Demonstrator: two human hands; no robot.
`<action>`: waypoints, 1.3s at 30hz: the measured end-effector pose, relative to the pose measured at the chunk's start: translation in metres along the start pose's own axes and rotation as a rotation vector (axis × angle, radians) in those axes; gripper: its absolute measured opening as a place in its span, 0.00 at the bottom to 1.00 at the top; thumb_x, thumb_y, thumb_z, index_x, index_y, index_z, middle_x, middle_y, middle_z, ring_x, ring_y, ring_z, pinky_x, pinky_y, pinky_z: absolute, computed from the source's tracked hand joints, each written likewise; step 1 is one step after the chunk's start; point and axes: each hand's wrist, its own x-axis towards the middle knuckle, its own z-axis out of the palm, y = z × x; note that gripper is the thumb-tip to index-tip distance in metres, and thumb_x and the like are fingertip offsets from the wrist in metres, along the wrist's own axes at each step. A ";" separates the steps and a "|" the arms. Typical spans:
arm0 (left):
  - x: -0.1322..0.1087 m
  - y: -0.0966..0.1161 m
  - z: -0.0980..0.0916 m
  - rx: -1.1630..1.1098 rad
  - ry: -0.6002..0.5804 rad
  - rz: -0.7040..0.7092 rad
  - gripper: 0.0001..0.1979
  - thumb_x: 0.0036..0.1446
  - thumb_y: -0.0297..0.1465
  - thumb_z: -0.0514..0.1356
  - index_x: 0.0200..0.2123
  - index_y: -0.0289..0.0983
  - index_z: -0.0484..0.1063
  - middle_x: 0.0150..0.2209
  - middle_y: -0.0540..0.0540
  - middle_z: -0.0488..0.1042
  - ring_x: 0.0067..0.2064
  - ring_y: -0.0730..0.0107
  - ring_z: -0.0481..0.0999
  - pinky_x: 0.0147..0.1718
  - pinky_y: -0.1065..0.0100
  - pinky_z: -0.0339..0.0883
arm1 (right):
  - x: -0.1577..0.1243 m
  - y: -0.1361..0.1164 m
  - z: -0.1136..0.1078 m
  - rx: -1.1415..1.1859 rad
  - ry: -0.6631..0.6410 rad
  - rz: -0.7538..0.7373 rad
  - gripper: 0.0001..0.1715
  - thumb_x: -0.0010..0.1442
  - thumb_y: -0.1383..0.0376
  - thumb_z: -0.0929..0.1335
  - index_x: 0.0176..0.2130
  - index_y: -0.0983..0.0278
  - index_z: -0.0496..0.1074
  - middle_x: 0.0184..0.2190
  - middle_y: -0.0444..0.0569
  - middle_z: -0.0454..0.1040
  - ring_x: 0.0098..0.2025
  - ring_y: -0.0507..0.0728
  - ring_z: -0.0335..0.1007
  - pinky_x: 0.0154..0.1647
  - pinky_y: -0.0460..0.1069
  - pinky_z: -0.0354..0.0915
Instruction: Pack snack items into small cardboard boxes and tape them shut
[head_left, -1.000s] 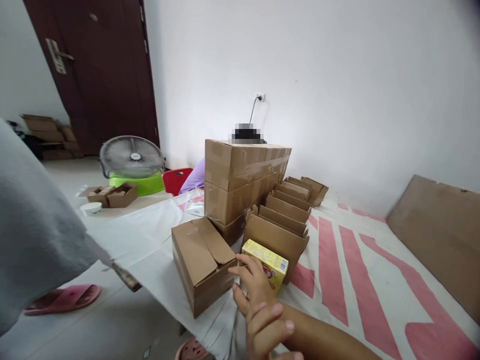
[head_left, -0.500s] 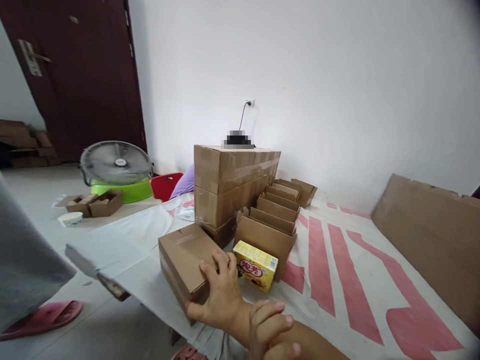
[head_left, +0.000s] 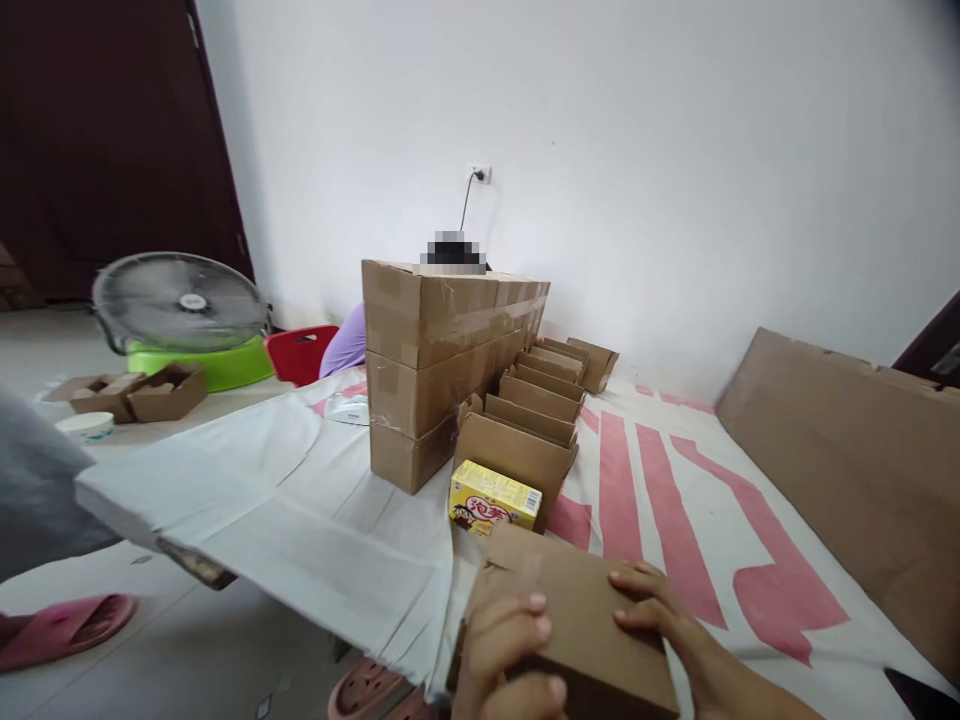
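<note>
A closed cardboard box (head_left: 577, 610) is at the near edge of the view, above the near part of the table (head_left: 300, 540). The person's left hand (head_left: 504, 665) grips it at its left end, fingers bent over the top; the right hand (head_left: 667, 620) grips its right side, with fingertips pressed on the upper face. The box's underside is out of sight, so I cannot tell whether it rests on the table or is lifted a little.

Just beyond it stands a small yellow box (head_left: 491, 490) with red and black printing, close against the front of the nearest of several upright cartons (head_left: 517, 455). These run in a row away from the person. Along their left side is a stack of taped boxes (head_left: 454, 350), three layers high. The table has a pale cover with pink shapes, and a large cardboard sheet (head_left: 825, 480) leans at the far right.

Beyond the stack, the top of another person's dark head (head_left: 450, 255) shows below a wall socket (head_left: 480, 174). To the left are a red chair (head_left: 300, 355) and a fan (head_left: 180, 300) on a bright green base (head_left: 202, 368). A pink slipper (head_left: 71, 630) is on the floor at lower left.
</note>
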 end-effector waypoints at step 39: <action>-0.010 -0.062 0.021 -0.476 -0.775 -1.114 0.16 0.53 0.37 0.59 0.46 0.44 0.73 0.61 0.43 0.65 0.64 0.50 0.62 0.60 0.49 0.57 | -0.179 0.050 0.034 -0.053 0.017 0.648 0.15 0.63 0.54 0.65 0.45 0.55 0.76 0.42 0.53 0.77 0.45 0.62 0.75 0.47 0.56 0.72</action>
